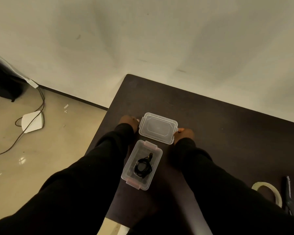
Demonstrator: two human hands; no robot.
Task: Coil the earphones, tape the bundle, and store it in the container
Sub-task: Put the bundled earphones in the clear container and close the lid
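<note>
A clear plastic container with pink latches stands open on the dark table. Inside it lies the coiled black earphones bundle. Just beyond it lies the clear lid, flat on the table. My left hand touches the lid's left edge and my right hand grips its right edge by the tab. Both arms wear black sleeves.
A roll of clear tape and a dark pen-like tool lie at the table's right front. The dark table ends at a left edge near my left arm. On the floor at left are a white device and cables.
</note>
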